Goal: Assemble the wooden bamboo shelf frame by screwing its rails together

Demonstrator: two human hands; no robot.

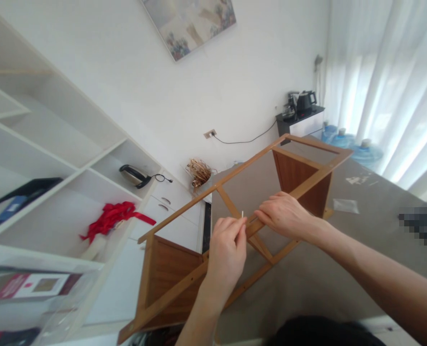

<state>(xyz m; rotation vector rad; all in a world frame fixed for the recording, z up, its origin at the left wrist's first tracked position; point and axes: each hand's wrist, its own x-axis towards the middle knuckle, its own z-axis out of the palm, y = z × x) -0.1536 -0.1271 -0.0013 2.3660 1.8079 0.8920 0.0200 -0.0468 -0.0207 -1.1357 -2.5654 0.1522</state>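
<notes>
A small pale peg (242, 214) sticks up between the thumb and fingers of my left hand (226, 245), which is closed in a pinch just above the near rail. My right hand (283, 214) is wrapped over that same rail of a light brown wooden frame (309, 186), its fingertips close to the peg. Crossbars join the frame's long rails, and darker slatted wood panels (175, 257) fill parts near both ends. Several small holes show along the near rail. My fingers cover the spot on the rail under the peg.
The frame lies over a grey table (346, 250) bearing a small clear packet (345, 206) and pale scraps (360, 179). White shelves (54, 192) stand at left, holding a kettle (134, 176) and red ribbon (112, 218). Water bottles (366, 151) stand by the curtain at right.
</notes>
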